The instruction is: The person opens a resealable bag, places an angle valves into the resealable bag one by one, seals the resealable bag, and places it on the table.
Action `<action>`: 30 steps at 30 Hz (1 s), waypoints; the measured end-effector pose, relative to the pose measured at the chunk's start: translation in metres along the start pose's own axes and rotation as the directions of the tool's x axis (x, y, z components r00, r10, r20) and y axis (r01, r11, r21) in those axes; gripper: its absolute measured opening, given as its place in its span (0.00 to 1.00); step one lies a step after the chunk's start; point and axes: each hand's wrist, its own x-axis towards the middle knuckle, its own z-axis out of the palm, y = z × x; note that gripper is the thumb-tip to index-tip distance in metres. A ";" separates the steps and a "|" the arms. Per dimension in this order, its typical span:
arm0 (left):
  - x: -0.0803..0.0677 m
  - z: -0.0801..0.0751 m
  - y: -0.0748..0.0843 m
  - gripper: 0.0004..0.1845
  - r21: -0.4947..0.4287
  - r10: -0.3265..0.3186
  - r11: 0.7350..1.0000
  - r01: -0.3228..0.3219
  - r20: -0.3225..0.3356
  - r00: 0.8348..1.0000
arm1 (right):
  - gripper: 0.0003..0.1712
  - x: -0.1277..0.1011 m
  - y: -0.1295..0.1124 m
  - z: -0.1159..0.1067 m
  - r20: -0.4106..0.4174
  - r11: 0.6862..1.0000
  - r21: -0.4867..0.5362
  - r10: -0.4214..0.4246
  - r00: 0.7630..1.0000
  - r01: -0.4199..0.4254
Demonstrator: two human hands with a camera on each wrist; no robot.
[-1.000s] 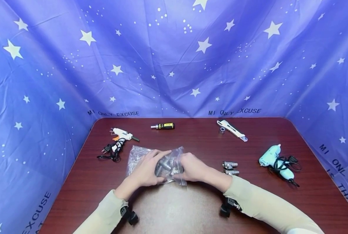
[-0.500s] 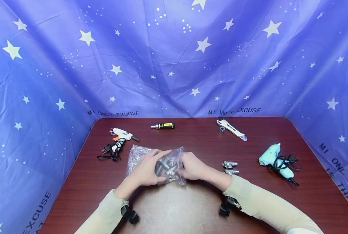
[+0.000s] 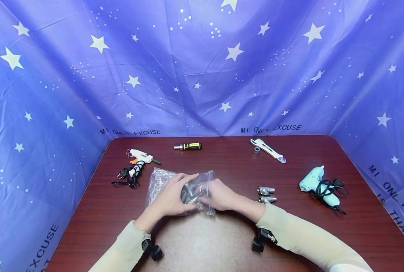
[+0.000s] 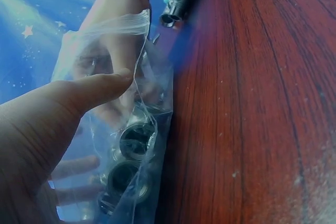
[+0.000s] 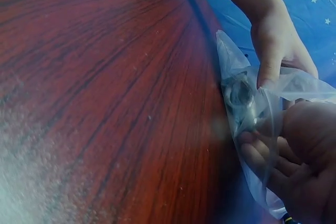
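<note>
A clear zip plastic bag (image 3: pixel 159 176) with several shiny metal pipe fittings (image 3: pixel 190 192) in it lies at the middle of the table. My left hand (image 3: pixel 171 194) grips the bag from the left, its thumb at the near side of the mouth and its fingers behind the plastic. My right hand (image 3: pixel 222 194) reaches into the mouth from the right with its fingers bent. In the right wrist view those fingertips are beside a fitting (image 5: pixel 240 94); blurred plastic hides whether they pinch it. Round fitting openings (image 4: pixel 139 139) show through the bag in the left wrist view.
Two metal fittings (image 3: pixel 265 190) lie right of the bag. A light-blue glue gun (image 3: pixel 314 179) is at the far right, a white glue gun (image 3: pixel 141 156) at the left, both with black cords. Behind lie a screwdriver (image 3: pixel 190 146), a utility knife (image 3: pixel 268 149) and a small ring (image 3: pixel 256 150).
My right hand, at the bag's edge a second ago, has worked its fingers further inside the mouth. The fittings within have shifted slightly. My left hand keeps its hold on the bag.
</note>
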 end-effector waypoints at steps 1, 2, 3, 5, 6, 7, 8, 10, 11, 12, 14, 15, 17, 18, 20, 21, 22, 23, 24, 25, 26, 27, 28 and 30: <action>0.000 0.000 0.000 0.54 -0.002 -0.001 1.000 0.001 0.000 1.000 | 0.06 0.000 0.000 -0.001 0.010 1.000 0.005 -0.006 1.000 0.006; 0.000 0.000 0.000 0.54 -0.003 -0.002 1.000 0.002 0.000 1.000 | 0.06 -0.001 0.002 -0.002 0.017 1.000 0.006 -0.014 1.000 0.014; 0.000 0.000 0.001 0.54 -0.004 -0.004 1.000 0.004 0.000 1.000 | 0.07 -0.001 0.003 -0.002 0.027 1.000 0.004 -0.023 0.999 0.023; 0.000 -0.001 0.001 0.54 -0.009 -0.011 1.000 0.011 0.005 1.000 | 0.08 -0.002 0.005 -0.004 0.053 0.999 0.014 -0.042 0.998 0.041; 0.000 -0.001 0.001 0.54 -0.009 -0.014 1.000 0.014 0.006 1.000 | 0.09 -0.002 0.006 -0.006 0.065 0.998 0.022 -0.052 0.997 0.050; 0.000 -0.001 0.001 0.54 -0.010 -0.016 1.000 0.016 0.007 1.000 | 0.09 -0.002 0.007 -0.007 0.077 0.998 0.025 -0.057 0.995 0.055; 0.000 -0.001 0.001 0.54 -0.010 -0.017 1.000 0.017 0.008 1.000 | 0.09 -0.002 0.008 -0.009 0.085 0.998 0.027 -0.064 0.994 0.062; -0.001 -0.001 0.001 0.54 -0.011 -0.020 1.000 0.020 0.008 1.000 | 0.08 -0.003 0.009 -0.014 0.094 0.997 0.028 -0.068 0.993 0.066; -0.001 -0.001 0.001 0.54 -0.011 -0.020 1.000 0.020 0.008 1.000 | 0.08 -0.004 0.010 -0.016 0.092 0.998 0.024 -0.068 0.993 0.066; 0.000 -0.001 0.001 0.54 -0.011 -0.021 1.000 0.021 0.008 1.000 | 0.07 -0.005 0.011 -0.019 0.090 0.998 0.018 -0.068 0.994 0.066; 0.000 0.000 0.001 0.54 -0.007 -0.021 1.000 0.021 0.006 1.000 | 0.05 -0.009 0.013 -0.026 0.089 0.998 0.005 -0.065 0.994 0.065; 0.000 0.000 0.002 0.54 -0.005 -0.020 1.000 0.020 0.005 1.000 | 0.05 -0.011 0.015 -0.030 0.092 0.998 -0.001 -0.059 0.994 0.059; 0.000 0.001 0.002 0.54 0.002 -0.020 1.000 0.020 0.001 1.000 | 0.06 -0.016 0.018 -0.038 0.096 0.999 0.000 -0.047 0.994 0.048; -0.001 0.001 0.002 0.53 0.002 -0.021 1.000 0.021 0.000 1.000 | 0.06 -0.019 0.019 -0.043 0.099 0.999 0.004 -0.040 0.994 0.040; -0.001 0.002 0.002 0.53 0.003 -0.017 1.000 0.017 -0.005 1.000 | 0.07 -0.025 0.022 -0.053 0.101 1.000 0.016 -0.013 0.995 0.012; -0.001 0.002 0.001 0.53 0.000 -0.017 1.000 0.017 -0.005 1.000 | 0.08 -0.028 0.024 -0.059 0.098 1.000 0.019 0.002 0.995 -0.004; -0.001 0.003 0.002 0.53 -0.006 -0.014 1.000 0.014 -0.006 1.000 | 0.09 -0.032 0.026 -0.065 0.091 1.000 0.021 0.019 0.996 -0.021; 0.000 0.004 0.002 0.53 -0.012 -0.013 1.000 0.012 -0.002 1.000 | 0.10 -0.036 0.028 -0.072 0.085 0.999 0.019 0.040 0.996 -0.042; 0.001 0.005 0.002 0.53 -0.018 -0.010 1.000 0.010 0.000 1.000 | 0.10 -0.040 0.031 -0.078 0.078 0.998 0.016 0.057 0.995 -0.059; 0.001 0.006 0.002 0.53 -0.017 -0.008 1.000 0.008 0.000 1.000 | 0.11 -0.044 0.033 -0.085 0.072 0.997 0.010 0.075 0.995 -0.076; 0.001 0.006 0.003 0.53 -0.022 -0.009 1.000 0.009 -0.001 1.000 | 0.10 -0.047 0.036 -0.091 0.068 0.996 0.005 0.093 0.993 -0.094; 0.001 0.006 0.003 0.53 -0.026 -0.015 1.000 0.015 -0.001 1.000 | 0.10 -0.050 0.039 -0.096 0.064 0.995 -0.007 0.104 0.992 -0.104; 0.001 0.006 0.003 0.52 -0.025 -0.019 0.999 0.019 -0.005 1.000 | 0.10 -0.054 0.042 -0.101 0.062 0.993 -0.017 0.117 0.991 -0.117; 0.000 0.006 0.004 0.53 -0.026 -0.022 0.999 0.022 -0.011 1.000 | 0.10 -0.062 0.048 -0.111 0.059 0.989 -0.052 0.139 0.989 -0.136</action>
